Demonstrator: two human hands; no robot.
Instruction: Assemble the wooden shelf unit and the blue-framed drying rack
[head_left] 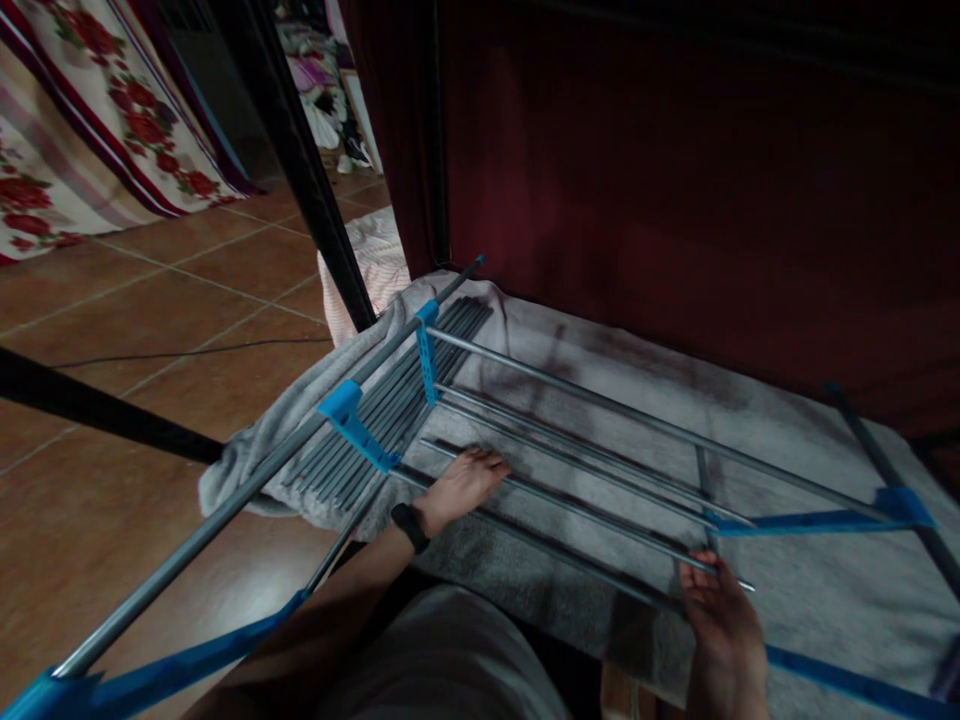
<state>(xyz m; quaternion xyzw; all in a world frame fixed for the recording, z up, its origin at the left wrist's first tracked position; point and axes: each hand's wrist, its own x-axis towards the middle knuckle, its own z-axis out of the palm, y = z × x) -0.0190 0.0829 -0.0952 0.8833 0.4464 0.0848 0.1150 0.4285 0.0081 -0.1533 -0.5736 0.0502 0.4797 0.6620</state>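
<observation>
A thin grey metal tube (589, 514) runs between my two hands. My left hand (466, 482), with a dark band on the wrist, is closed over it near its left end. Around the same tube, close to its right end, the fingers of my right hand (718, 605) are curled, palm partly up. The tube lies inside a rack frame of grey bars with blue plastic brackets (349, 418). A slotted blue bracket (426, 352) stands farther back, where two thin rods (577, 442) reach across toward a blue arm (814, 522) on the right.
Several loose grey tubes (390, 405) lie side by side on the grey blanket (832, 590) at the left. Black posts (300, 150) rise at the bed's edge. A dark red curtain (660, 190) hangs behind. Tiled floor (157, 310) with a cable lies left.
</observation>
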